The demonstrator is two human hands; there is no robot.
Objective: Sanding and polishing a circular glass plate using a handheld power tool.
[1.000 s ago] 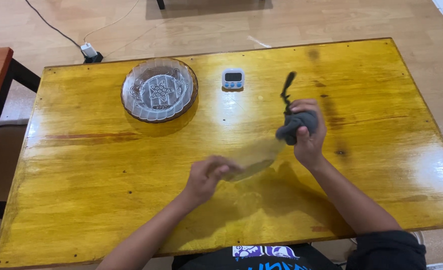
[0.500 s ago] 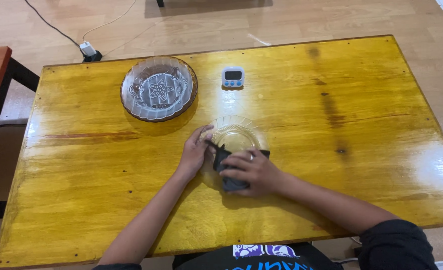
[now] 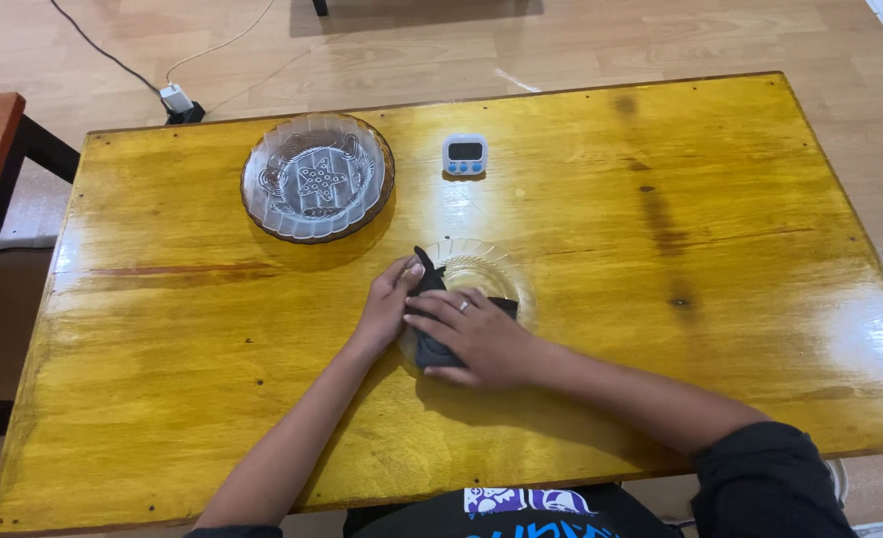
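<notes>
Right hand [image 3: 481, 337] lies flat, fingers extended, pressing a dark cloth [image 3: 430, 349] into the clear glass plate [image 3: 486, 269] at table [image 3: 661, 199] centre, hiding most of both; left hand [image 3: 390, 304] cups the plate's rim.

**Bright overhead light, strong glare on varnish**

Scene was evenly and brightly lit from above. The glossy yellow wooden table [image 3: 212, 399] threw white glare at centre, below the small white digital timer [image 3: 464, 154], and near the right edge. Soft short shadows fell beneath both forearms. Focus was sharp throughout; table edges bowed slightly from lens distortion.
</notes>
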